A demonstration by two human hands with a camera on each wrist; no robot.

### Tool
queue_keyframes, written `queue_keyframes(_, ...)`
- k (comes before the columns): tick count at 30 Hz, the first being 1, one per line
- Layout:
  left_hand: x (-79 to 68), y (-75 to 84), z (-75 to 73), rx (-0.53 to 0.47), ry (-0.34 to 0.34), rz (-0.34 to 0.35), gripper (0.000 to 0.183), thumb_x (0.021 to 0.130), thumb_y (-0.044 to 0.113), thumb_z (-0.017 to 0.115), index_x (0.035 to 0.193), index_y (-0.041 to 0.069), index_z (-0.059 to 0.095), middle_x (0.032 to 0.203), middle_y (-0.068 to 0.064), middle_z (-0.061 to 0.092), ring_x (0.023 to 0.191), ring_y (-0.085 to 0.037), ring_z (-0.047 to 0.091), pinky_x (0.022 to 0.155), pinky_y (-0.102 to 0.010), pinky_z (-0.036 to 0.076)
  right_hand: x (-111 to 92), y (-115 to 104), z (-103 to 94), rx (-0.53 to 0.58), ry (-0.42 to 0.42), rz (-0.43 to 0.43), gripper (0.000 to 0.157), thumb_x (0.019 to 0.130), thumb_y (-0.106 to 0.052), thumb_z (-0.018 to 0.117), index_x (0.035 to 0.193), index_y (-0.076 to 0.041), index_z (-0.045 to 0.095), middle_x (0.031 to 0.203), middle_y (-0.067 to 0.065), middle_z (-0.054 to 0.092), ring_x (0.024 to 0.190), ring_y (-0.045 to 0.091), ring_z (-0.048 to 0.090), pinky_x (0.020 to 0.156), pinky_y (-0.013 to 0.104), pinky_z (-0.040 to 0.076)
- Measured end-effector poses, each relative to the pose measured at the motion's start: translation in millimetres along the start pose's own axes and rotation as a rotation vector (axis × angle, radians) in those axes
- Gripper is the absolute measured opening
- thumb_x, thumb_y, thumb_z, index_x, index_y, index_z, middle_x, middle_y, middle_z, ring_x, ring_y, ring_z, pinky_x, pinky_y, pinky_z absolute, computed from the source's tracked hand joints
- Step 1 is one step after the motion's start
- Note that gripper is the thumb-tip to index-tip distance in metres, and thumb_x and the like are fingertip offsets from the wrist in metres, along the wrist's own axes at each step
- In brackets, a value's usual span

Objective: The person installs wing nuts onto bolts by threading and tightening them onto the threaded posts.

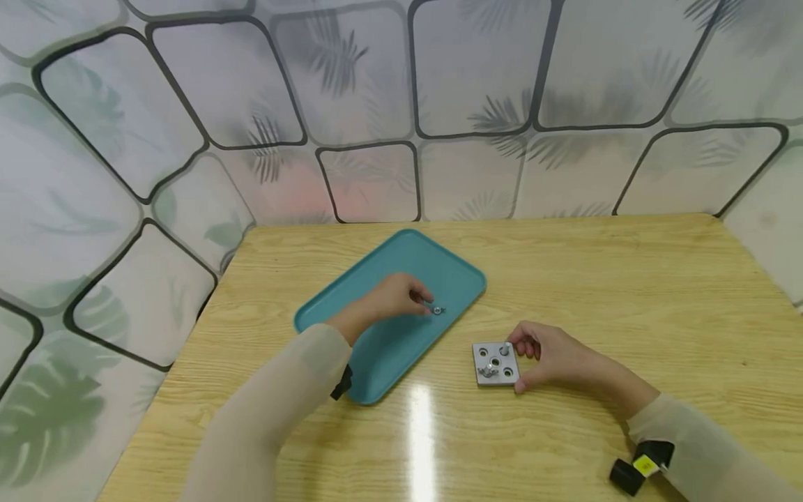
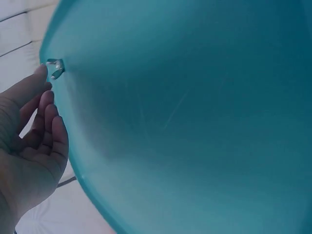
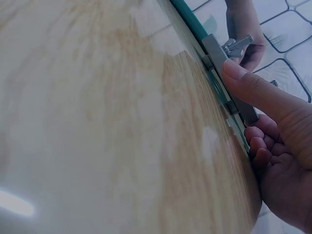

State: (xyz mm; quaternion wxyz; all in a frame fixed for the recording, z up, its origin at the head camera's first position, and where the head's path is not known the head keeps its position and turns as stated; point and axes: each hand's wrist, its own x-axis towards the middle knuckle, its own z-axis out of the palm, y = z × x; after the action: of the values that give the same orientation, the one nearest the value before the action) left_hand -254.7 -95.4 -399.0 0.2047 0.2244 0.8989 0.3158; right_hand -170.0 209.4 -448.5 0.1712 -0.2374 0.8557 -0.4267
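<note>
A small metal wing nut lies on the teal tray. Beside it is my left hand, fingers loosely bent; in the left wrist view a fingertip reaches the wing nut, and whether they touch I cannot tell. My right hand holds a square metal plate by its right side, thumb at the near corner and fingers at the far one. Several holes pierce the plate. One bolt on it carries a wing nut; another bolt stands bare. Edge-on, the plate shows short feet underneath.
Both things rest on a wooden table, the tray slanting left of the plate. A patterned curtain hangs behind and to the left. Each wrist wears a black camera strap, the right one with a yellow label.
</note>
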Motion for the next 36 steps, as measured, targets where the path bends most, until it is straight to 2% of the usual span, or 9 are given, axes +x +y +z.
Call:
queue_keyframes(5, 3.0, -1.4, 3.7, 0.105, -0.021, 0.033, 0.019, 0.083, 0.015, 0.074, 0.099, 0.006, 0.073, 0.087, -0.003, 0.067, 0.078, -0.011, 0.057, 0.067, -0.021, 0.046, 2, 0, 0.5, -0.017, 0.008, 0.002, 0.063, 0.057, -0.033, 0.091, 0.103, -0.008, 0.056, 0.084, 0.0, 0.05, 0.075, 0.01, 0.045, 0.064, 0.023, 0.041)
queue_keyframes(11, 2.9, 1.5, 7.8, 0.121, 0.011, 0.02, 0.013, 0.086, 0.017, 0.071, 0.094, 0.008, 0.073, 0.09, -0.003, 0.069, 0.083, -0.012, 0.06, 0.071, -0.024, 0.048, 2, -3, -1.6, -0.005, 0.007, -0.001, 0.063, 0.057, -0.032, 0.091, 0.103, -0.005, 0.056, 0.083, 0.002, 0.05, 0.075, 0.011, 0.045, 0.065, 0.023, 0.04)
queue_keyframes(19, 3.4, 1.6, 13.4, 0.178, 0.042, 0.039, 0.011, 0.09, 0.018, 0.066, 0.092, 0.01, 0.073, 0.092, -0.002, 0.07, 0.084, -0.011, 0.061, 0.073, -0.024, 0.049, 1, -5, -1.7, 0.007, -0.005, -0.001, 0.064, 0.057, -0.031, 0.091, 0.104, -0.004, 0.057, 0.084, 0.003, 0.05, 0.076, 0.01, 0.044, 0.065, 0.022, 0.04)
queue_keyframes(28, -0.2, 7.4, 15.7, 0.114, 0.092, 0.037, 0.013, 0.089, 0.022, 0.067, 0.091, 0.009, 0.072, 0.087, 0.0, 0.069, 0.076, -0.009, 0.059, 0.065, -0.022, 0.047, 0, -3, -0.8, -0.002, 0.007, -0.008, 0.061, 0.058, -0.031, 0.091, 0.102, -0.006, 0.057, 0.083, 0.002, 0.05, 0.075, 0.01, 0.045, 0.065, 0.023, 0.04)
queue_keyframes(36, -6.4, 36.9, 28.3, 0.04, 0.067, 0.101, 0.013, 0.089, 0.02, 0.066, 0.092, 0.009, 0.073, 0.083, 0.001, 0.069, 0.071, -0.005, 0.059, 0.062, -0.018, 0.048, 0, -1, -0.1, 0.0, 0.004, -0.003, 0.061, 0.059, -0.031, 0.09, 0.103, -0.006, 0.057, 0.083, 0.002, 0.05, 0.075, 0.01, 0.045, 0.064, 0.023, 0.04)
